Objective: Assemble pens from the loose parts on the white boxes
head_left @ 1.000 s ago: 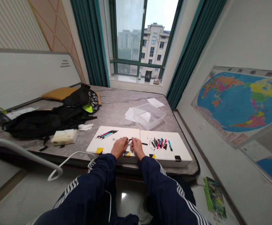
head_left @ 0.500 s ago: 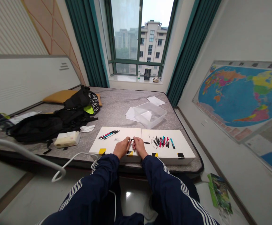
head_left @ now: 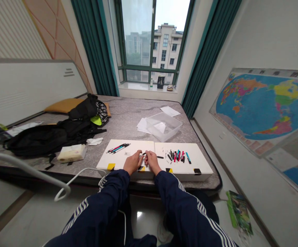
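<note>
Where the hands are meeting, head view: both are working low over the inner ends of two white boxes, the left box and the right box.
Left hand: its fingertips are closing on a small black piece.
Right hand: its fingers are curling in and pinching toward the same piece; whether it is one part or two joined, I cannot tell.
Black stick: it is lying just right of the grip.
Slim pens: they are lying together, left of the grip and farther out.
Loose pen parts: black, red and blue ones are crowding the right box, right of the grip.
Clear bin: it is sitting on the mattress, beyond the grip, beside paper sheets.
</note>
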Motion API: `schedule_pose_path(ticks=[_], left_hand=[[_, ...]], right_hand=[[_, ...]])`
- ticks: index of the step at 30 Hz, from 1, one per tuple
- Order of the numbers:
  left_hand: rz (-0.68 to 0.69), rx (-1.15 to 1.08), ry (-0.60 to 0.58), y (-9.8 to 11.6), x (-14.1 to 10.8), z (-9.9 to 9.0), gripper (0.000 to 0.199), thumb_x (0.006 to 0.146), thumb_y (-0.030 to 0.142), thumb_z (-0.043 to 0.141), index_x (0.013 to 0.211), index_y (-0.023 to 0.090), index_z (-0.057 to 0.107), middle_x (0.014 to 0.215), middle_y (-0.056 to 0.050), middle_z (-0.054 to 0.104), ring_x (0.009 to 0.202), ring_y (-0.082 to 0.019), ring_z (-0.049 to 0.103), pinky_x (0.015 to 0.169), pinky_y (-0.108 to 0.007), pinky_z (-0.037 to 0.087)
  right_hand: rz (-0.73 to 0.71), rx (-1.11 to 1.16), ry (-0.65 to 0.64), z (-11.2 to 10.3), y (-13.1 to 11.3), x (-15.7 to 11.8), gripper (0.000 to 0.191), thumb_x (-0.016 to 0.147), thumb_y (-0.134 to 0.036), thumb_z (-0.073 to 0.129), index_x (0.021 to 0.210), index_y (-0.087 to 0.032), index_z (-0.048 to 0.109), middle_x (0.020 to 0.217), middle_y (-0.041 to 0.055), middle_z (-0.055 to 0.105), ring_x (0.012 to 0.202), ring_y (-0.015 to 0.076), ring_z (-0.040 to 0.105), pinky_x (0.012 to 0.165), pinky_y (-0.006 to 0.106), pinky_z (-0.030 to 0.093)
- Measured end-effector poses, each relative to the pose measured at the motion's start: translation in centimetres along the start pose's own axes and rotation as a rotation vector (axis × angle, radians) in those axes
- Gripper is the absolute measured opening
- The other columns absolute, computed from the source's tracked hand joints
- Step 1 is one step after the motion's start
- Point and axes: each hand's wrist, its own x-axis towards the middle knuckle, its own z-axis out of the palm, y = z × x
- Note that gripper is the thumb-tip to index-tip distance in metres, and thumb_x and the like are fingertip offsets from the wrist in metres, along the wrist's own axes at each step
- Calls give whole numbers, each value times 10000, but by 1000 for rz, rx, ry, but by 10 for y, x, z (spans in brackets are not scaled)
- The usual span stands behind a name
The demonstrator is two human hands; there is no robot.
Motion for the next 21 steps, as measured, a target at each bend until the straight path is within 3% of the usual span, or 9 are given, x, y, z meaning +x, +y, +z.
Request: schedule_pose_path(ticks=[4,12,21], left_hand=[[63,2,28,0,1,-1,265,980,349,351,1154,241,519,1031,-47,662,849,-170,632,681,-253,411],[125,52,86,-2,5,-2,319,990,322,299,1026,212,597,897,-70,635,884,-196,575,794,-299,421],[15,-37,7,-2,0,2,314,974,393,365,1213,233,490,961,-49,681,790,-174,649,663,-249,430]], right_hand=[[12,10,7,0,-1,0,396,816,-528,526,624,-185,474,438,-44,496,316,79,457,313,177,326],[0,11,6,1,-2,0,393,811,-532,527,627,-189,469,450,-40,505,314,81,456,304,181,312],[-1,22,12,0,1,1,379,811,-519,521,630,-191,466,444,-46,499,307,80,446,293,178,310]])
